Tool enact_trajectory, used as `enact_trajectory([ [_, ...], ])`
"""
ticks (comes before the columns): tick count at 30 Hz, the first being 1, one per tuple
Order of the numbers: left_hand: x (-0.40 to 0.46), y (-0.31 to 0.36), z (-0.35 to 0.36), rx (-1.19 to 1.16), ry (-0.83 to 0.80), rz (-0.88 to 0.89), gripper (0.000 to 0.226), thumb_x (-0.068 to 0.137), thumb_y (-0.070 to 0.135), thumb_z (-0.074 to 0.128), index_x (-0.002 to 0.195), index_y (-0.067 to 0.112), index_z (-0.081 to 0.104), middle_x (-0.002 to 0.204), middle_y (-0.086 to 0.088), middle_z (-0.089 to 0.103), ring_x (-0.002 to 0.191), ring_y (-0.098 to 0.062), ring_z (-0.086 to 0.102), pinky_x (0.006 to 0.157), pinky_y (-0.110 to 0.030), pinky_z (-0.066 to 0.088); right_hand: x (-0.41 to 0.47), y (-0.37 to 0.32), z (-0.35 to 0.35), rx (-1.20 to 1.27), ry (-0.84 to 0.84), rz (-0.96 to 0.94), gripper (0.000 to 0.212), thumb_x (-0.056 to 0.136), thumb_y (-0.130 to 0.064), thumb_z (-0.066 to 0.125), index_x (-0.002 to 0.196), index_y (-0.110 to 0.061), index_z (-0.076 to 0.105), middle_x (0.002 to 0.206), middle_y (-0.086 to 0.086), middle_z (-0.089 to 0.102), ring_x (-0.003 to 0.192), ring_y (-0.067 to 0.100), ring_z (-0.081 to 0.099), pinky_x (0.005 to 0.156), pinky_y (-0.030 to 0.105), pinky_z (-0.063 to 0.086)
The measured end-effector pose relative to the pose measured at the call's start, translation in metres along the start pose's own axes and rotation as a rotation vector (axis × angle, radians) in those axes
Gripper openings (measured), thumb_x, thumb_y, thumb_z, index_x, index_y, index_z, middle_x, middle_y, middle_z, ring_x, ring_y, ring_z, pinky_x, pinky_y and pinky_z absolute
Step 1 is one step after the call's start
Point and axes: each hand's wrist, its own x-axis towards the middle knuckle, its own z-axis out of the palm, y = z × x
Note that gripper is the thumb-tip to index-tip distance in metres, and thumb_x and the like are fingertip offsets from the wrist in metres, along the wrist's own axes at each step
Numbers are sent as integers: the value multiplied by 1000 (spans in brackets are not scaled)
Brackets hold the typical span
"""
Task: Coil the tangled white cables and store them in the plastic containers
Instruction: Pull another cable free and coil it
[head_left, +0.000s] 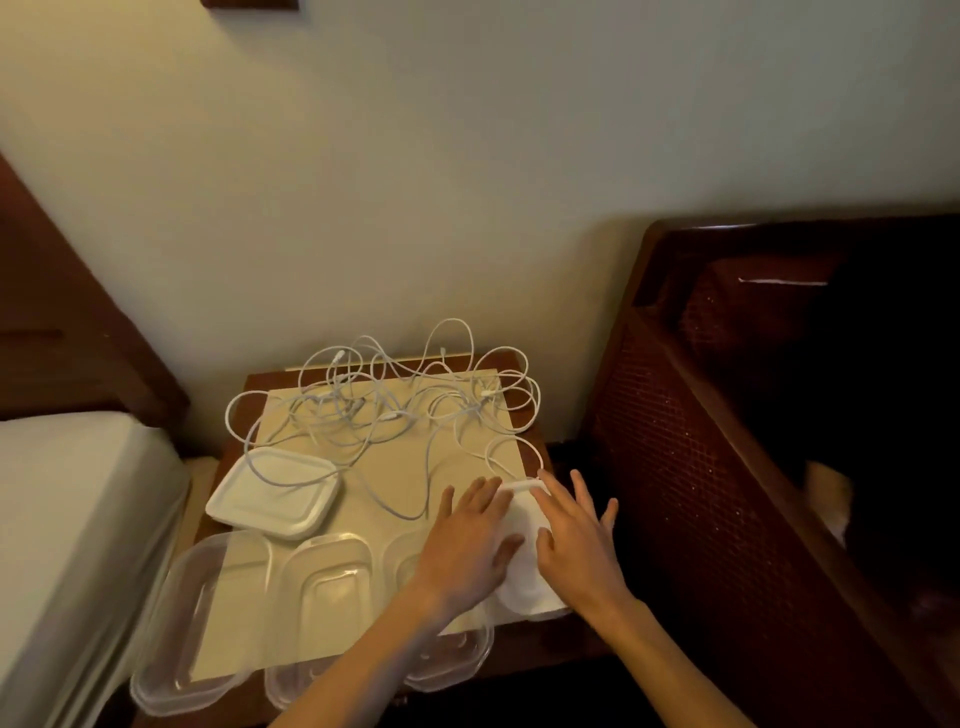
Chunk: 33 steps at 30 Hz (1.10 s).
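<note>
Hands (470, 540) (576, 540) flat on white lid (522, 566)

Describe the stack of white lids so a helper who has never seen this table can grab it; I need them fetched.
On the small table between the bed and the dark chair, look at the left edge, just behind the row of clear containers. The lids are opaque white, a rounded rectangle, with a cable looping across them.

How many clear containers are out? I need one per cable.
3 open along the table's near edge: left, middle, and one partly under the left hand. Another may be hidden beneath both hands.
</note>
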Motion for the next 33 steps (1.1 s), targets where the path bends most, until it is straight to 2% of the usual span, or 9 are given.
enact_trajectory([
  [3, 7, -30, -24, -26, 198, -107, 30, 95, 29, 48, 121, 21, 61, 124, 3, 61, 117, -23, 52, 93, -39, 45, 32, -27, -5, 196, 162, -83, 43, 94, -18, 47, 137, -21, 51, 141, -6, 51, 131, 16, 43, 109, 35, 39],
  [6, 6, -60, -47, 54, 128, -206, 27, 92, 20, 48, 111, 24, 66, 109, 4, 65, 106, -23, 57, 80, -38, 50, 78, -57, -10, 191, 153, -70, 48, 96, -21, 43, 144, -28, 41, 102, 1, 69, 90, 17, 64, 76, 34, 54],
  [9, 1, -83, -57, 84, 0, -229, 29, 88, 16, 48, 108, 27, 66, 109, 3, 65, 104, -24, 59, 78, -36, 49, 119, -74, -15, 78, 15, -31, 57, 96, -15, 40, 150, -31, 29, 109, 12, 66, 97, 30, 64, 78, 36, 50],
  [12, -2, -99, -58, 29, 6, -242, 29, 88, 20, 50, 110, 32, 66, 112, 6, 66, 104, -21, 61, 81, -35, 51, 147, -80, -18, 190, -77, 3, 42, 94, -9, 44, 134, -16, 57, 124, 15, 63, 114, 33, 59, 94, 36, 48],
  [18, 13, -103, -84, -191, 220, -231, 41, 98, 30, 51, 138, 24, 47, 136, 5, 54, 124, -18, 52, 97, -33, 44, 160, -112, -69, 847, 53, 110, 10, 86, -16, 65, 88, -16, 75, 83, 5, 76, 84, 22, 73, 78, 35, 60],
  [22, 26, -92, -117, -338, 167, -98, 22, 101, 29, 46, 100, 14, 61, 110, -4, 68, 81, -12, 64, 71, -29, 47, 162, -145, -130, 1241, 71, 98, 6, 84, -13, 72, 88, -9, 71, 81, 10, 75, 80, 22, 73, 76, 32, 60],
  [26, 21, -73, -151, -413, 210, 51, 26, 100, 31, 48, 111, 19, 69, 103, 11, 69, 81, 1, 63, 71, -16, 50, 165, -173, -189, 1448, 29, 56, 10, 87, 1, 66, 91, -6, 62, 81, 15, 72, 74, 24, 73, 71, 36, 61],
  [30, 18, -69, -191, -426, 642, 0, 15, 93, 21, 62, 101, 20, 74, 90, 10, 74, 75, 0, 66, 69, -27, 57, 159, -199, -236, 1222, 99, -125, 8, 94, -4, 57, 94, -12, 59, 80, 8, 67, 57, 12, 56, 58, 27, 51],
  [33, 19, -62, -250, -460, 1009, 2, 22, 89, 7, 65, 111, 14, 68, 99, 0, 72, 69, -5, 65, 59, -11, 50, 147, -213, -266, 1001, 129, -304, 3, 96, -8, 56, 97, -11, 58, 82, 9, 69, 53, 10, 50, 53, 25, 47],
])
